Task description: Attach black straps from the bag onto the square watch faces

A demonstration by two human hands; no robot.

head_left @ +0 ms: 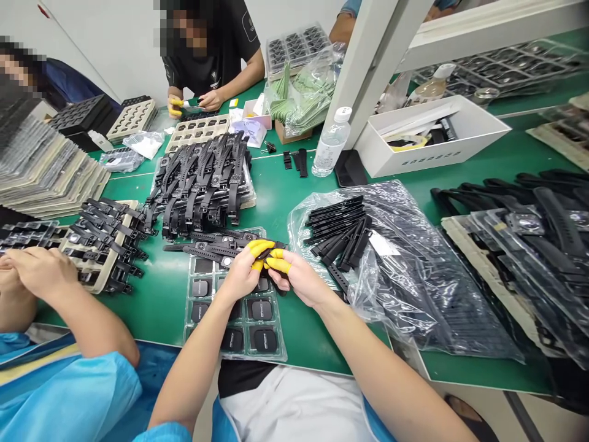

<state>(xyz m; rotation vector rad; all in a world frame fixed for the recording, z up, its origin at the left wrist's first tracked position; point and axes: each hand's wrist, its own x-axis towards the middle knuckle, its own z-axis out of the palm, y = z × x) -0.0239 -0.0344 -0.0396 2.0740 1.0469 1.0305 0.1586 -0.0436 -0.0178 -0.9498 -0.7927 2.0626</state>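
Held a small dark watch piece (264, 255) in both hands at once, narrow pinches closing on it from either side: left hand (243, 273) from the left, right hand (301, 277) from the right, neither nearer. Met the piece right at the yellow finger covers (278, 265), with no gap to cross. Could make out little of its outline behind the fingers, so could not tell its long axis for certain, nor which part sat in which hand. Kept it raised over the far right part of a clear tray (281, 347), above dark square-faced pieces (262, 310) in compartments. Found strapped watches (205, 252) lying across the far end of that tray, just left of the fingers and crowding that side. Saw loose black straps (338, 218) fanned out on a plastic bag (423, 288) to the right, beyond the right fingertips. Noticed a tall stack of watches (197, 178) farther off, a bottle (329, 144) and a white box (414, 156) past the straps, and a co-worker's hand (41, 273) well apart at the left.
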